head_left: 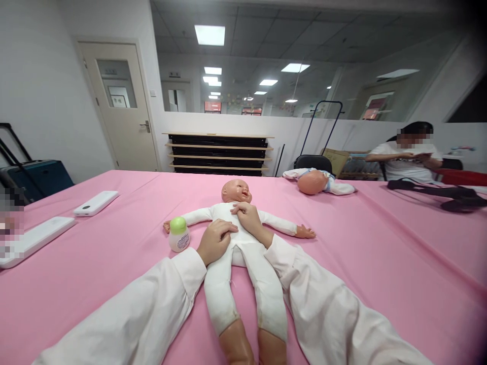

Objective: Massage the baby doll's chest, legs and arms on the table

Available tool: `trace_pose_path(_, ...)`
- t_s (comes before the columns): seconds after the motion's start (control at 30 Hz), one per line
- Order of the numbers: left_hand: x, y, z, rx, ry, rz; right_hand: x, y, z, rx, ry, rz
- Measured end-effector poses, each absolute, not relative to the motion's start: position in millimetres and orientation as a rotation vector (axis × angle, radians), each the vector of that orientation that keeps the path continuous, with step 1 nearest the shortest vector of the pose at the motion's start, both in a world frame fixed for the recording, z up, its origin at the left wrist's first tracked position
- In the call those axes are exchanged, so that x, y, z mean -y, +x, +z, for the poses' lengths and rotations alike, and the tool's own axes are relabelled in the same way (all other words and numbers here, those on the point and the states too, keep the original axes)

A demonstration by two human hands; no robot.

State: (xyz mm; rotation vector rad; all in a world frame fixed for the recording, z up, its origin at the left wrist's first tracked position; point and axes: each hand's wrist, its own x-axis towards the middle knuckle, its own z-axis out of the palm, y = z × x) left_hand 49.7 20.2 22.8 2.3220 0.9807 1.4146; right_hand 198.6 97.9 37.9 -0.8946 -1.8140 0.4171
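Note:
A baby doll (222,294) with a white cloth body lies on its back in front of me, arms stretched out to the sides and head at the far end. My left hand (216,241) rests on the side of its belly, fingers laid over the cloth. Higher up, my right hand (249,220) lies across its chest with the fingers spread a little. Neither hand grips anything. Beside the doll's arm, left of my left hand, stands a white bottle (179,240) with a green cap.
All this is on a pink-covered table (361,263). At its far edge lies a second doll (312,182) in light clothes. Two white flat devices (38,241) are at the left, a black item (437,191) at the right. A person (407,157) sits beyond.

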Motion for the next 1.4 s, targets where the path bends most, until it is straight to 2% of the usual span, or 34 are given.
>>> trace_pose_path(0.2, -15.7, 49.1, 23.5, -0.707, 2.536, 1.520, -93.1, 197.0, 41.7, 2.200, -0.580, 0.501)
trace_pose_path(0.4, -15.9, 51.6, 30.4, -0.703, 2.416, 1.284, -93.7, 195.7, 48.1, 2.388, -0.749, 0.287)
trace_pose_path(0.53, -17.7, 51.8, 33.6, -0.773, 2.353, 1.175, -100.5, 195.1, 45.4, 2.273, -0.916, 0.237)
trace_pose_path(0.67, -19.7, 50.3, 31.1, -0.993, 2.362, 1.084, -104.6, 195.7, 39.7, 1.917, -1.027, 0.385)
trace_pose_path(0.83, -23.6, 50.5, 22.2, -1.183, 2.145, 1.282, -99.6, 198.1, 37.7, 1.730, -1.021, 0.374)
trace_pose_path(1.0, -20.1, 50.5, 19.8, -1.265, 2.103, 1.553, -93.7, 199.6, 38.0, 1.801, -0.846, 0.307)
trace_pose_path(1.2, -14.7, 49.0, 23.4, -0.877, 2.462, 1.505, -91.2, 197.8, 42.2, 2.196, -0.622, 0.454)
trace_pose_path(1.4, -18.3, 49.6, 29.1, -0.728, 2.396, 1.248, -99.5, 200.2, 46.3, 2.391, -0.779, 0.176)
